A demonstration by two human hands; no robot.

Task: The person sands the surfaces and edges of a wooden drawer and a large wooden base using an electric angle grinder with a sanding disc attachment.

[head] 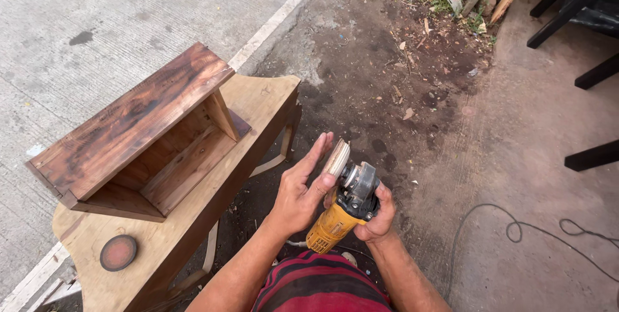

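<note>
On the left, a dark-stained wooden box [138,134] lies tipped on its side on a pale wooden table [258,102], its open side facing near and right. A round reddish sanding disc [118,252] lies flat on the near end of the table, apart from the box.

Right of the table, over bare dirt ground [412,80], the person holds a yellow angle grinder [342,205] close to the body, its head tilted up and left. The left hand [300,192] is spread, palm turned toward the pale disc [337,157] mounted on the grinder; its fingers [317,154] are stretched out and lie against the face and rim of that disc, pressing rather than gripping. The right hand [377,212] wraps the grinder body just behind the head, fingers curled tight around it.

Handling the disc well, I judge, calls for a steady body grip, the trigger left alone, and the left palm kept flat so the disc seats square.

A black power cord [516,231] loops on the ground at the right, and black furniture legs [590,12] stand far right.
</note>
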